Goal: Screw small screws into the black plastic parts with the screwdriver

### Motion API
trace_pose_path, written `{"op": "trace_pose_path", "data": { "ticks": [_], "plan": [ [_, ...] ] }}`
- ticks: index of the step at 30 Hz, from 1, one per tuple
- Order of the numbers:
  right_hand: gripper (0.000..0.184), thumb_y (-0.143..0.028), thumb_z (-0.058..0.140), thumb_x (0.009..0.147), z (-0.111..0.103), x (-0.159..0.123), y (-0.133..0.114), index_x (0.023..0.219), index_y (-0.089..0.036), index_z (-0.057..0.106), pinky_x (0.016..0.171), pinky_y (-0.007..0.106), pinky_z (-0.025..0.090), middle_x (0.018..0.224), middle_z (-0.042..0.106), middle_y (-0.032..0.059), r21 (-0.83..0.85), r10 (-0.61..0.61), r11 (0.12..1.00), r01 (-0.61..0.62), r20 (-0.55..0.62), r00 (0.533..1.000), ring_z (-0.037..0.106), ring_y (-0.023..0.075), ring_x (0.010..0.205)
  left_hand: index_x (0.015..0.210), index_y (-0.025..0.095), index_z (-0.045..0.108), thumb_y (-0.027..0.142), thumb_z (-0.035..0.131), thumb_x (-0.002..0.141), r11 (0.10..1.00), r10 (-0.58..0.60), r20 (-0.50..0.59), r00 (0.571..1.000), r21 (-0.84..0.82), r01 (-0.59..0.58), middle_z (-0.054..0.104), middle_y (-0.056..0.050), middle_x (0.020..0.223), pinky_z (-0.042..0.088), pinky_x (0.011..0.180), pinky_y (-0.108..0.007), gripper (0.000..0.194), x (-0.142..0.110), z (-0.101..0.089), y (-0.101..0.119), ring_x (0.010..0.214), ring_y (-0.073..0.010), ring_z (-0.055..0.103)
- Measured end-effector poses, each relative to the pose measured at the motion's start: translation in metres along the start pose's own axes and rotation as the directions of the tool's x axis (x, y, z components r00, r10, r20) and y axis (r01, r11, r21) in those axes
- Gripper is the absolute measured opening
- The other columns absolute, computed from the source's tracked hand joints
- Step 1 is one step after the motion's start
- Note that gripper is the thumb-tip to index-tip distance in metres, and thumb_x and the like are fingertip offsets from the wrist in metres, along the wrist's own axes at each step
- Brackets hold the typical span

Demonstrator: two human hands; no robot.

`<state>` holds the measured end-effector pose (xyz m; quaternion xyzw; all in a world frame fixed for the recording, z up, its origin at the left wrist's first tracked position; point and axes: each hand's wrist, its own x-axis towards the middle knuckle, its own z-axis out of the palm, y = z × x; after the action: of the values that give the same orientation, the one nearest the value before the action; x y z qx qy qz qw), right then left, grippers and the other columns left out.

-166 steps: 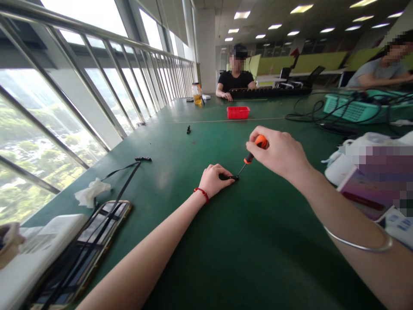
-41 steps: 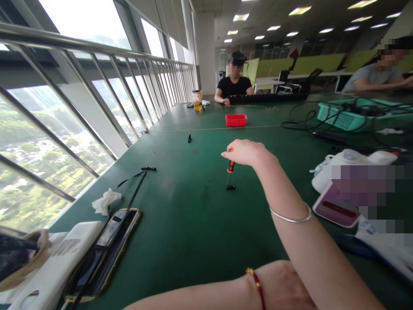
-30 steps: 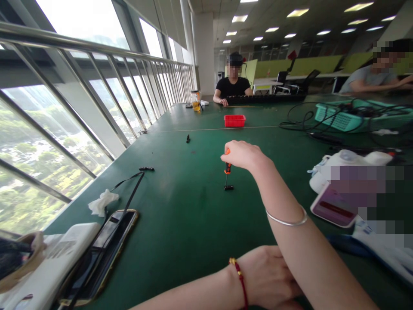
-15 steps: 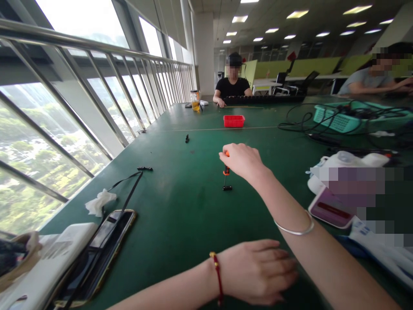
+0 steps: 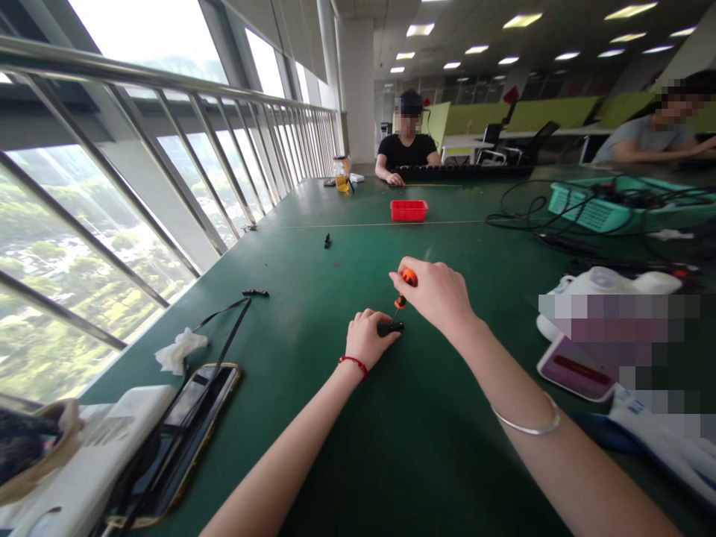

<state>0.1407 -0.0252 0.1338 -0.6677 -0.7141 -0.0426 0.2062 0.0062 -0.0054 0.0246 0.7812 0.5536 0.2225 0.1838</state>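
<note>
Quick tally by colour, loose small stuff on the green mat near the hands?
Black small parts: 3 — one under the left hand at
Orange screwdriver in the right hand: 1
Red tray: 1
White tissue: 1
Total: 6

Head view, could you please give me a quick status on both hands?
Left hand pinning small black part. Right hand gripping orange-handled screwdriver, tip down on it. Nothing between.

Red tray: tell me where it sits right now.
In the head view the red tray sits far up the green table, beyond both hands, short of the person in black.
</note>
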Motion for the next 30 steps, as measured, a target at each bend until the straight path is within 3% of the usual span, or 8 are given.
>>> {"op": "trace_pose_path", "data": {
  "ticks": [7, 11, 13, 15, 18, 24, 28, 30],
  "plan": [
    [0.016, -0.034, 0.046, 0.082, -0.001, -0.01, 0.005, 0.091, -0.022, 0.05, 0.049, 0.023, 0.029, 0.082, 0.063, 0.0008, 0.128, 0.022, 0.992, -0.016, -0.049, 0.999, 0.054, 0.0142, 0.063, 0.088, 0.025, 0.07, 0.031, 0.064, 0.077, 0.999, 0.044, 0.014, 0.999, 0.003, -0.044, 0.062, -0.002, 0.094, 0.041, 0.083, -0.036, 0.014, 0.005, 0.003, -0.007, 0.093, -0.0208, 0.053],
    [0.034, -0.05, 0.036, 0.087, 0.0, -0.011, 0.005, 0.077, -0.023, 0.055, 0.048, 0.024, 0.026, 0.065, 0.061, 0.0008, 0.085, 0.095, 0.992, -0.092, -0.033, 0.995, 0.054, 0.0164, 0.06, 0.09, 0.027, 0.07, 0.033, 0.064, 0.077, 0.997, 0.073, 0.02, 0.997, 0.003, -0.073, 0.062, -0.001, 0.094, 0.04, 0.083, -0.035, 0.016, 0.006, 0.003, -0.011, 0.092, -0.02, 0.053],
    [0.03, -0.046, 0.037, 0.087, 0.0, -0.011, 0.004, 0.079, -0.024, 0.056, 0.049, 0.024, 0.026, 0.061, 0.059, 0.0004, 0.095, 0.133, 0.987, -0.13, -0.028, 0.991, 0.054, 0.0168, 0.059, 0.091, 0.027, 0.07, 0.033, 0.064, 0.077, 0.997, 0.074, 0.007, 0.997, 0.007, -0.074, 0.062, -0.001, 0.094, 0.039, 0.083, -0.035, 0.016, 0.005, 0.004, -0.011, 0.092, -0.02, 0.052],
    [0.018, -0.037, 0.043, 0.084, 0.001, -0.012, 0.004, 0.09, -0.024, 0.055, 0.05, 0.023, 0.028, 0.071, 0.062, 0.0006, 0.151, 0.16, 0.977, -0.153, -0.031, 0.987, 0.055, 0.0165, 0.063, 0.091, 0.027, 0.07, 0.033, 0.063, 0.078, 0.997, 0.077, -0.003, 0.997, 0.008, -0.077, 0.061, -0.001, 0.095, 0.039, 0.083, -0.035, 0.016, 0.004, 0.005, -0.011, 0.092, -0.0197, 0.051],
    [0.024, -0.031, 0.048, 0.078, 0.002, -0.017, 0.005, 0.1, -0.022, 0.051, 0.051, 0.023, 0.03, 0.089, 0.063, 0.0024, 0.23, 0.199, 0.955, -0.185, -0.038, 0.979, 0.056, 0.0157, 0.07, 0.091, 0.028, 0.07, 0.033, 0.062, 0.078, 0.997, 0.08, 0.004, 0.997, 0.003, -0.08, 0.061, -0.001, 0.095, 0.038, 0.083, -0.035, 0.016, 0.003, 0.005, -0.012, 0.092, -0.0194, 0.051],
    [0.036, -0.05, 0.035, 0.088, 0.006, -0.029, 0.005, 0.084, -0.023, 0.058, 0.048, 0.023, 0.022, 0.064, 0.059, 0.0007, 0.173, 0.284, 0.948, -0.266, -0.092, 0.954, 0.052, 0.0149, 0.058, 0.092, 0.029, 0.07, 0.036, 0.062, 0.079, 0.996, 0.086, 0.004, 0.996, -0.007, -0.086, 0.061, -0.001, 0.095, 0.039, 0.082, -0.035, 0.017, 0.004, 0.005, -0.014, 0.091, -0.0193, 0.052],
    [0.02, -0.036, 0.043, 0.084, 0.002, -0.033, -0.001, 0.092, -0.024, 0.057, 0.05, 0.023, 0.025, 0.072, 0.062, 0.0005, 0.197, 0.246, 0.954, -0.226, -0.083, 0.966, 0.053, 0.0148, 0.061, 0.091, 0.028, 0.071, 0.035, 0.063, 0.078, 0.997, 0.081, -0.004, 0.997, -0.011, -0.081, 0.061, -0.001, 0.094, 0.039, 0.082, -0.034, 0.016, 0.004, 0.005, -0.013, 0.091, -0.019, 0.052],
    [0.024, -0.031, 0.048, 0.079, -0.001, -0.032, -0.004, 0.101, -0.023, 0.053, 0.051, 0.023, 0.027, 0.085, 0.064, 0.0022, 0.215, 0.225, 0.955, -0.206, -0.07, 0.972, 0.054, 0.0151, 0.065, 0.09, 0.027, 0.071, 0.035, 0.063, 0.077, 0.997, 0.072, -0.005, 0.997, -0.011, -0.072, 0.062, -0.001, 0.094, 0.039, 0.082, -0.034, 0.016, 0.004, 0.005, -0.012, 0.091, -0.0188, 0.052]
  ]
}}
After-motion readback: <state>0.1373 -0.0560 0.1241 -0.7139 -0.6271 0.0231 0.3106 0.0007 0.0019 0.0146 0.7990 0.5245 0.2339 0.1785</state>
